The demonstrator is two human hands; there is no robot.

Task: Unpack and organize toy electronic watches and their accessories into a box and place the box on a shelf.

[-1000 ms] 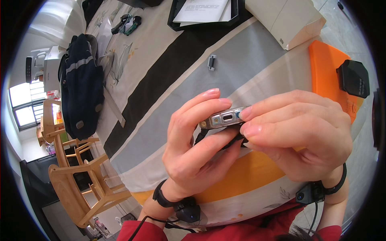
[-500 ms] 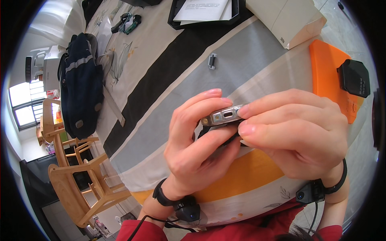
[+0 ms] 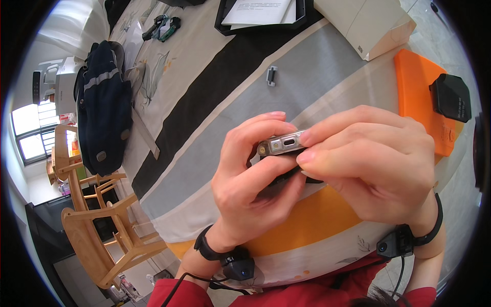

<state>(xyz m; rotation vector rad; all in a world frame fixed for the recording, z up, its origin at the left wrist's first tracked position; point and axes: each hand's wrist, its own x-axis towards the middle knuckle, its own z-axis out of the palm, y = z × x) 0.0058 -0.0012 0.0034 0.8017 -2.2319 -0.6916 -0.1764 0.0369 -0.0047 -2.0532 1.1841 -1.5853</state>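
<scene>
- Standing far left: window [image 3: 33,133], bars across the glass.
- Wooden chair [image 3: 89,245] below it, beside the worktop [image 3: 327,66]. More chair frames show behind.
- Navy bag [image 3: 105,117], pale band across it, lying along the worktop's left edge.
- Flat pale strip [image 3: 147,138] just right of the bag, angled.
- Dark green bundle [image 3: 162,28] up top, right of the bag. Too small to tell what it is.
- Left wrist: black strap with a small camera [image 3: 239,267] on it, cable running down over the red sleeve [image 3: 179,292].
- Left hand [image 3: 250,187]: fingers curled around the left part of the device, some over the far side, some underneath.
- Black tray [image 3: 223,26] at top, printed sheets [image 3: 261,11] inside.
- Grey clip [image 3: 271,76] alone on the grey stripe, between tray and hands.
- Device [image 3: 279,146] held up over the worktop, between both hands. Silver edge faces up, oblong port and two round gold-toned spots visible. Dark part below, mostly hidden.
- Right hand [image 3: 373,163]: fingertips close together at the device's right end. Can't tell if they pinch it or just touch.
- Cream box [image 3: 365,25] upper right, tilted in view.
- Right wrist: second camera [image 3: 395,241] on a black strap.
- Orange case [image 3: 417,89] far right, black octagonal block [image 3: 451,97] on it.
</scene>
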